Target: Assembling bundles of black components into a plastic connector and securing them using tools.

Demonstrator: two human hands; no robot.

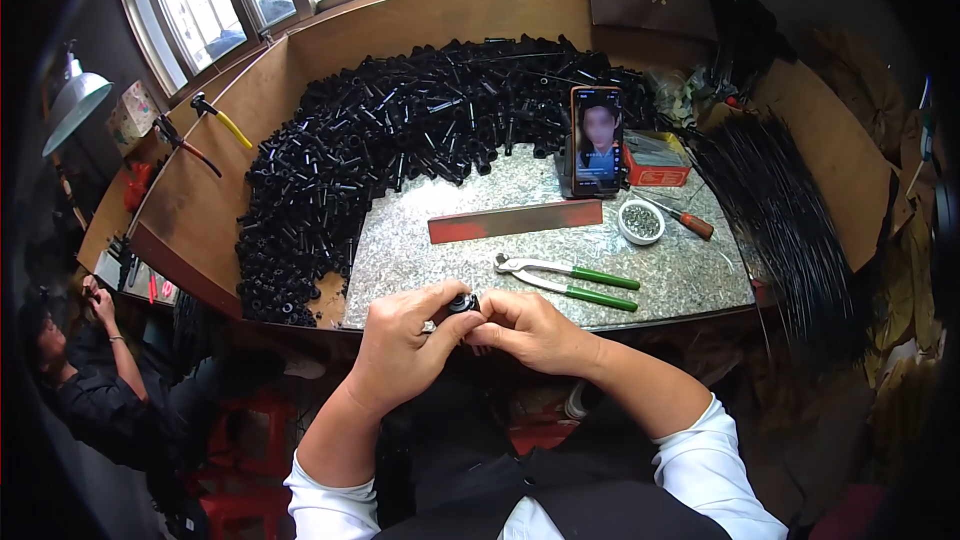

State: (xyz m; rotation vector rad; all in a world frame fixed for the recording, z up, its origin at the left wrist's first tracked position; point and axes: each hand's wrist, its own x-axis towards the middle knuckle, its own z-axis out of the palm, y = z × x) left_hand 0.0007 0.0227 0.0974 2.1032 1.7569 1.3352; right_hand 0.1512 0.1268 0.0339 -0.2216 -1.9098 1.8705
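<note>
At the front edge of the speckled stone slab [400, 260], both hands meet around a small black cylindrical part [462, 304] with a pale ring at its end. My left hand [405, 342] is closed on the part, gripping it between thumb and forefinger. My right hand [532, 336] is closed in a pinch against the part's right side; whatever sits between its fingertips is hidden. Just beyond my hands lie pincers [575, 280] with green handles, jaws pointing left. Farther back is a flat, worn reddish-brown bar [515, 221].
Black tubular parts [400, 110] are heaped along the back and left. A phone [597, 140] stands near a red box [657, 160], a white bowl [641, 222] of small metal bits and a screwdriver [685, 220]. Long black rods [785, 220] lie right. A co-worker [110, 390] sits left.
</note>
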